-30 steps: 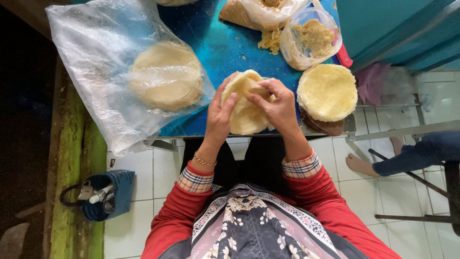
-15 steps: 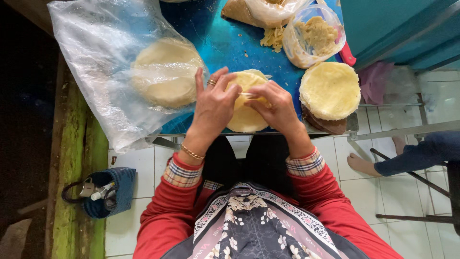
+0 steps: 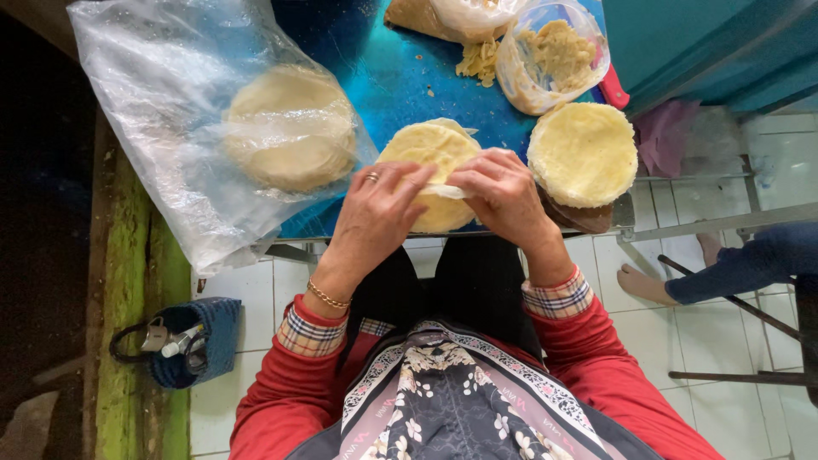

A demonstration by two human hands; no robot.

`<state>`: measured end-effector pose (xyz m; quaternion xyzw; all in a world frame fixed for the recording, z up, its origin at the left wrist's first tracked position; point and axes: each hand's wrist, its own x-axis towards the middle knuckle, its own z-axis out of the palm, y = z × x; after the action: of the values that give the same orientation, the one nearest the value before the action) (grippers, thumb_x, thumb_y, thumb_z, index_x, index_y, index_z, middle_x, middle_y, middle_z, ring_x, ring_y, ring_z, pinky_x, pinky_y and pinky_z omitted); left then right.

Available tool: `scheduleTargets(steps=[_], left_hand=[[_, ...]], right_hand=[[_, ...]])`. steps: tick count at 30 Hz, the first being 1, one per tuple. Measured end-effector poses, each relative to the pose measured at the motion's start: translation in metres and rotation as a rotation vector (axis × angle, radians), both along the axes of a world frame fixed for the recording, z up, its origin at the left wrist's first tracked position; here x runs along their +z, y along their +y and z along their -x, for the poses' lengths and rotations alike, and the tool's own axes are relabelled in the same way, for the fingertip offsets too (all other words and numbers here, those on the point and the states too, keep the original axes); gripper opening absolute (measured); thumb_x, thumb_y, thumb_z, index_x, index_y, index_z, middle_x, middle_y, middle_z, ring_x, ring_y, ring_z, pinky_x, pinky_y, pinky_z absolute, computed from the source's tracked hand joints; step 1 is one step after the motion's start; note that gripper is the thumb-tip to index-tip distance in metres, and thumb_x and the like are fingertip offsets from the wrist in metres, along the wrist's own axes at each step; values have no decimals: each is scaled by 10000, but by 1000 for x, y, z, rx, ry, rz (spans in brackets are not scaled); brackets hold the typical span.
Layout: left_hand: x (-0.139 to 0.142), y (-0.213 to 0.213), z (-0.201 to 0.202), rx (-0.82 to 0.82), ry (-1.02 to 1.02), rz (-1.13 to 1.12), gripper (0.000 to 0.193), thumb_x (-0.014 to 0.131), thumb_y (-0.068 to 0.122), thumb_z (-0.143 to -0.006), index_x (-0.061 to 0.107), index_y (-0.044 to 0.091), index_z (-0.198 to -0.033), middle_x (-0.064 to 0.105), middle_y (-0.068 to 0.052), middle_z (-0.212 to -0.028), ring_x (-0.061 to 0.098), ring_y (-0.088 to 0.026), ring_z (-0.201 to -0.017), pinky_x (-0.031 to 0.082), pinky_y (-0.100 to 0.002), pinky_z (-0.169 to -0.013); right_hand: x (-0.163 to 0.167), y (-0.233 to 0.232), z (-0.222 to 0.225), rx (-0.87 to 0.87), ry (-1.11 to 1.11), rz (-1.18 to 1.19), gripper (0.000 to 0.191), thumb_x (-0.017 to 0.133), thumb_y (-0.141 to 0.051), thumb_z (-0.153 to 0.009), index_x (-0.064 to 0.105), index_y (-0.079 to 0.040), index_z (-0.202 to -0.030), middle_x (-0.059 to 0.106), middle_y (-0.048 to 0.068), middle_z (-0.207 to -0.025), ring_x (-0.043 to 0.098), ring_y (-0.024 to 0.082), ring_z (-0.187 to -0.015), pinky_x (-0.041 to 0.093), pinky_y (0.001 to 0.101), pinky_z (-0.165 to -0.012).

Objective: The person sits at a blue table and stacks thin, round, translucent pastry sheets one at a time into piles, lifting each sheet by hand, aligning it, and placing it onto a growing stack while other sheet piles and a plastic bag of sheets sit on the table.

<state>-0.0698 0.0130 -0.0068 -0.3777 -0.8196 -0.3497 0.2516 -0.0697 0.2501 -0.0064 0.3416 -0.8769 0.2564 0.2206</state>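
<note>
A pale yellow round dough wrapper [image 3: 430, 153] lies on the blue table [image 3: 383, 77] near its front edge. My left hand [image 3: 375, 217], with a ring and a gold bracelet, and my right hand [image 3: 504, 198] both pinch the wrapper's near edge, fingertips almost touching over it. A stack of similar yellow rounds [image 3: 583, 153] sits just right of my right hand on a dark plate. Filling in a clear plastic tub [image 3: 552, 55] stands behind that stack.
A large clear plastic bag [image 3: 196, 128] holding a pile of flat rounds [image 3: 291, 139] covers the table's left side. A red-handled tool [image 3: 613, 88] lies by the tub. Another person's foot and leg [image 3: 673, 277] are on the white tiled floor at right. A blue bag [image 3: 192, 341] sits lower left.
My left hand has slid down from the wrapper's top to its near edge, meeting my right hand there. The wrapper's upper part is now uncovered.
</note>
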Motion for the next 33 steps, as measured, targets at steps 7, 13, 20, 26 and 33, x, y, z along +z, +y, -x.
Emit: scheduleTargets(steps=[7,13,20,26,33], left_hand=[[-16,4,-8,173,26,136,224,715,33,-767,636,124,-956,609,-38,-970,630,-248,-1002,428,-456,-1011],[-26,0,-16,94,37,88,291,722,22,-791,674,122,-1060,626,-27,-995,637,-230,-1004,446,-415,-944],[-25,-4,-9,-107,-342,-302,313,746,89,-854,663,73,-1155,686,-73,-997,686,-244,-886,541,-361,-781],[-24,-13,5,-106,-542,-343,220,647,190,-1019,710,53,-1179,725,-116,-1114,721,-256,-988,566,-357,-862],[-27,-10,-1,-26,-304,-136,203,737,207,-924,733,65,-1068,715,-92,-1111,702,-301,-978,548,-390,-839]], right_hand=[[-4,-1,-16,-90,79,-54,386,680,35,-753,701,-99,-1115,699,42,-1112,664,272,-1087,513,417,-965],[-8,-19,-19,-63,165,-87,494,675,-1,-731,688,-87,-1217,678,77,-1259,629,310,-1180,445,499,-1085],[-11,-18,-14,0,33,-9,396,684,38,-756,722,-122,-1115,724,25,-1138,654,242,-1158,451,475,-1118],[-4,-4,-22,30,74,-68,387,694,18,-728,752,-131,-1080,727,10,-1068,658,238,-1100,447,486,-1102],[0,16,-50,21,41,-30,323,680,41,-799,758,-132,-1060,749,1,-1053,674,221,-1065,466,474,-1095]])
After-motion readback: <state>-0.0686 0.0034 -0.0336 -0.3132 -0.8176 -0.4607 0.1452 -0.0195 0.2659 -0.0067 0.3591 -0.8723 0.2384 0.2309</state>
